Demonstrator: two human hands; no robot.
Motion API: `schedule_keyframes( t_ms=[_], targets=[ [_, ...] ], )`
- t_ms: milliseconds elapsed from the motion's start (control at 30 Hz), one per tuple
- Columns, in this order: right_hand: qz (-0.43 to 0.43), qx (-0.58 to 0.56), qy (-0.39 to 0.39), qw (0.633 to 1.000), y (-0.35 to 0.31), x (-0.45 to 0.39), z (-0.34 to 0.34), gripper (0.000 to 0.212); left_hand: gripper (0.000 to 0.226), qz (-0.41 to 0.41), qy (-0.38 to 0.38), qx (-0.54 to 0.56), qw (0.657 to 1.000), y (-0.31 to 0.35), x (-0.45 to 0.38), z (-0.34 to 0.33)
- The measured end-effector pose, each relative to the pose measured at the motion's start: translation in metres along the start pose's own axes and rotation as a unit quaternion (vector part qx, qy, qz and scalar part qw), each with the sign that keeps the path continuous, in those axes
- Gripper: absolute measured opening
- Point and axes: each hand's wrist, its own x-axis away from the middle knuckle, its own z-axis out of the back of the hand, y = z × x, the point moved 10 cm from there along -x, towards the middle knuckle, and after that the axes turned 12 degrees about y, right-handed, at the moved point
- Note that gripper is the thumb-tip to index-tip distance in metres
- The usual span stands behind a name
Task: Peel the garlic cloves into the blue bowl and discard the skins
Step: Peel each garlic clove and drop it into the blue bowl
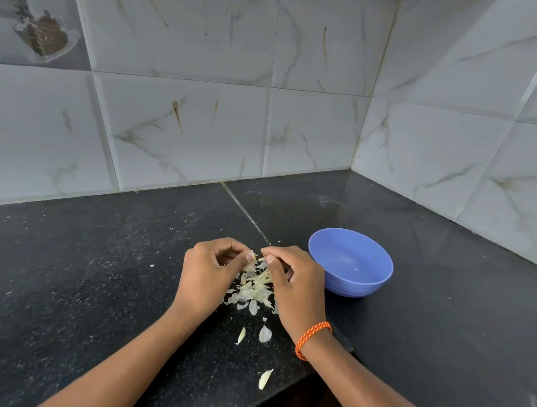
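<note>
Pinching garlic clove (260,259): left hand (210,274), right hand (294,284); black counter (89,272), marble-tiled corner.

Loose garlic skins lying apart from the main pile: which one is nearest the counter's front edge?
The lone skin lowest in the head view, by the counter edge. The other two strays lie side by side farther back, just below the pile.

I see bare forearms, no sleeves; right wrist (313,340) wears an orange braided cord band (312,339) with darker flecks, possibly knotted thread.
</note>
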Motion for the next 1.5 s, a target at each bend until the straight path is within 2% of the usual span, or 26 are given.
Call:
schedule_keyframes(
  t_ms=[233, 400, 533, 633, 767, 900, 1033, 1133, 1333, 1500],
  targets=[
    [-0.022, -0.011, -0.01, 1.0, 0.003, -0.001, -0.001, 0.014, 0.014, -0.015, -0.003, -0.031, 0.999, 0.002, 0.0, 0.0],
    [-0.012, 0.005, -0.014, 1.0, 0.005, 0.0, -0.004, 0.022, 0.01, -0.018, -0.021, -0.03, 0.999, 0.002, -0.002, -0.003],
    [0.017, 0.007, -0.026, 0.999, -0.003, 0.001, -0.004, 0.024, 0.013, -0.072, -0.044, -0.099, 0.992, 0.008, -0.008, -0.003],
    [0.027, -0.005, -0.044, 0.999, -0.01, 0.004, 0.0, 0.023, 0.015, -0.072, -0.053, -0.128, 0.988, 0.009, -0.008, 0.002],
    [0.01, -0.033, -0.178, 0.983, -0.017, 0.019, 0.002, 0.017, 0.017, -0.069, -0.076, -0.142, 0.984, 0.016, 0.004, 0.01],
    [0.003, -0.072, -0.346, 0.935, -0.038, 0.046, 0.013, 0.012, 0.012, -0.05, -0.102, -0.145, 0.983, 0.013, 0.016, 0.02],
    [-0.002, -0.069, -0.417, 0.906, -0.047, 0.069, 0.028, 0.017, 0.012, -0.045, -0.101, -0.142, 0.984, 0.014, 0.026, 0.027],
    [0.011, -0.03, -0.428, 0.903, -0.043, 0.083, 0.031, 0.014, 0.012, -0.048, -0.1, -0.137, 0.984, 0.016, 0.03, 0.028],
    [0.041, 0.05, -0.379, 0.923, -0.036, 0.08, 0.021, 0.008, 0.009, -0.065, -0.125, -0.138, 0.98, 0.02, 0.031, 0.021],
    [0.079, 0.129, -0.327, 0.933, -0.034, 0.055, 0.005, 0.016, 0.013, -0.072, -0.211, -0.145, 0.964, 0.022, 0.032, 0.01]
  ],
)
